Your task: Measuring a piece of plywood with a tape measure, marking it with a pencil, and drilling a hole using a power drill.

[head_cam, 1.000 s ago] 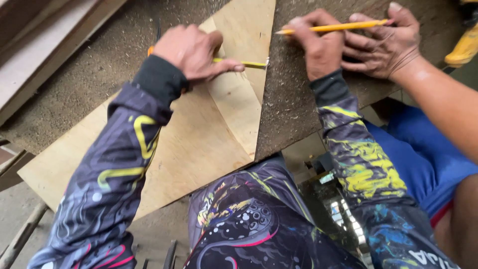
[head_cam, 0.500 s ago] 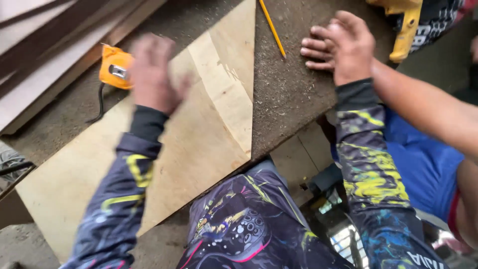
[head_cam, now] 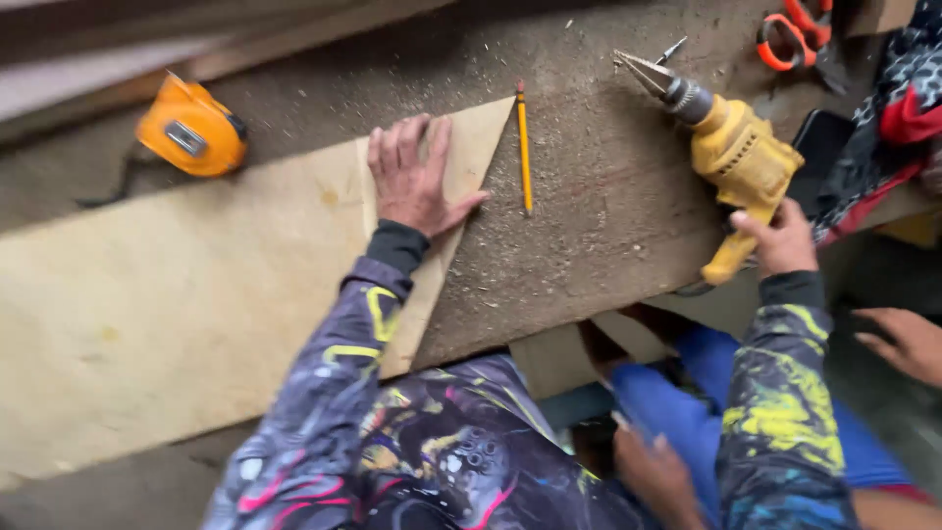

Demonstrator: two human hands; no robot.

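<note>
Pencil [head_cam: 524, 147] now lies released on the dusty worktop beside the plywood panel's pointed corner [head_cam: 461, 157], where my left hand [head_cam: 412, 182] presses flat and open, while my right hand [head_cam: 780, 240] has moved to grasp the yellow drill [head_cam: 736, 157] near the right edge, so marking looks finished.

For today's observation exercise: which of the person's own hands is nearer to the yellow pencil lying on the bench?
Left. The left hand lies flat on the plywood piece, just left of the pencil. The right hand grips the yellow drill handle, well off to the pencil's right.
</note>
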